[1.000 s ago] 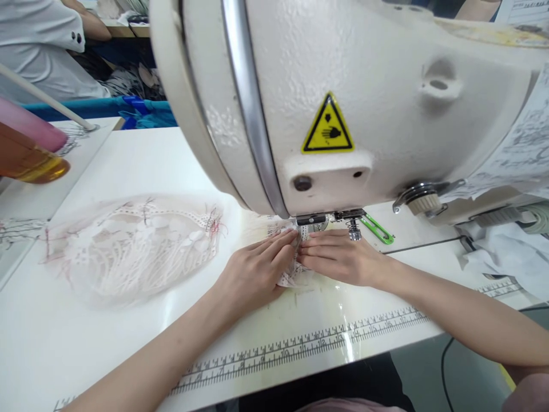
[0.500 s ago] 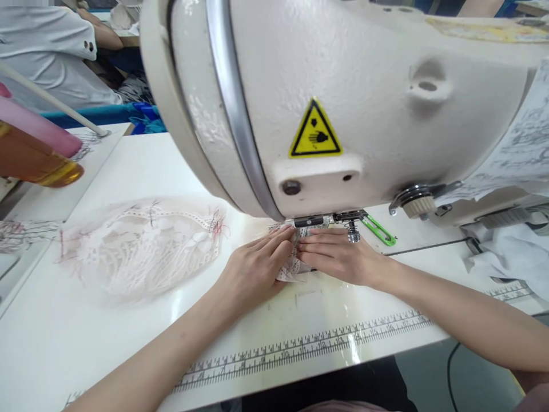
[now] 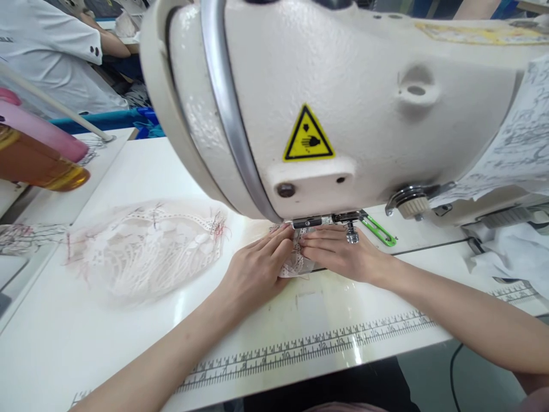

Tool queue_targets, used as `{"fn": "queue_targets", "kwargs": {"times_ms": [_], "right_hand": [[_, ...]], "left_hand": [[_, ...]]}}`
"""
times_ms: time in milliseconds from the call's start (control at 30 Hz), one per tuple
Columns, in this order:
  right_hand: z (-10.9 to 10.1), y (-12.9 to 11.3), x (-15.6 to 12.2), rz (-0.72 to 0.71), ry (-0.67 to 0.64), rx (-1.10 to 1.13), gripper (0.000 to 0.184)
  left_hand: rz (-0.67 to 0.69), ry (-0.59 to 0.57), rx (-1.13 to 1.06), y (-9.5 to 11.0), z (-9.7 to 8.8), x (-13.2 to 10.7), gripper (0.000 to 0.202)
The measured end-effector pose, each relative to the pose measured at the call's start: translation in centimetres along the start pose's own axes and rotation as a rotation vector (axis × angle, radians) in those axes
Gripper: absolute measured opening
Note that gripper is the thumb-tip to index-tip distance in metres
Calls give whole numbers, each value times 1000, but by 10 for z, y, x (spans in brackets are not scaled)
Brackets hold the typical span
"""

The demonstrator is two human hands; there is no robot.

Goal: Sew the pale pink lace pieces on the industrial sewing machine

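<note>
Both hands rest on a small piece of white lace (image 3: 295, 264) beneath the sewing machine head (image 3: 364, 103). My left hand (image 3: 257, 257) presses on its left side, fingers stretched forward and slightly bent, the thumb hidden. From the right, my right hand (image 3: 338, 252) lies flat on it, fingertips pointing left toward the left hand. The lace shows between the hands; the rest is covered by them. Just above the fingers are the machine's dark rod and metal screw (image 3: 352, 233). The needle is hidden.
Green thread snips (image 3: 378, 229) lie behind my right hand. A second lace piece (image 3: 146, 252) with loose red threads lies left. A printed ruler (image 3: 295, 352) runs along the front edge. Bottles (image 3: 43, 154) stand far left; white cloth (image 3: 510, 254) is right. Another person's sleeve (image 3: 51, 51) shows beyond.
The view has shifted slightly. The lace between my hands has changed its folds a little, and its front edge sits slightly higher. Both hands keep nearly the same places on it.
</note>
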State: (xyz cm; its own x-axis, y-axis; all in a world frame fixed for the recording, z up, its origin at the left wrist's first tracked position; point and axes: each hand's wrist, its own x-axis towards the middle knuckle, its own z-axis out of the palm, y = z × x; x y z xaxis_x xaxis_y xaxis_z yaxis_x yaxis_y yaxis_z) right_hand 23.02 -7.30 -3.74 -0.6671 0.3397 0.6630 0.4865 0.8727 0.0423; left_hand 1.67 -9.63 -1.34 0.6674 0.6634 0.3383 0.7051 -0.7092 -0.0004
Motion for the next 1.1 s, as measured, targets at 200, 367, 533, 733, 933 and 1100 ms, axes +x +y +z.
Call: {"fn": "queue_targets", "kwargs": {"times_ms": [200,367,533,733,933,1100], "right_hand": [[-7,3,-2,56,-148,-45,31],[-10,4,0,58,-85,-31,35],[-12,6,0,78,-118,-7,30],[-9,8,-9,186,-293,2,27],[-15,9,-6,211,-336,-58,24],[-11,12,-5,199,-302,-35,28]], "left_hand": [[13,7,24,1,1,-1,38],[74,-9,61,-1,2,-2,44],[82,-1,72,-2,3,-2,43],[62,-11,59,-1,3,-1,42],[24,-26,43,-2,6,0,42],[32,-11,23,-4,7,0,43]]}}
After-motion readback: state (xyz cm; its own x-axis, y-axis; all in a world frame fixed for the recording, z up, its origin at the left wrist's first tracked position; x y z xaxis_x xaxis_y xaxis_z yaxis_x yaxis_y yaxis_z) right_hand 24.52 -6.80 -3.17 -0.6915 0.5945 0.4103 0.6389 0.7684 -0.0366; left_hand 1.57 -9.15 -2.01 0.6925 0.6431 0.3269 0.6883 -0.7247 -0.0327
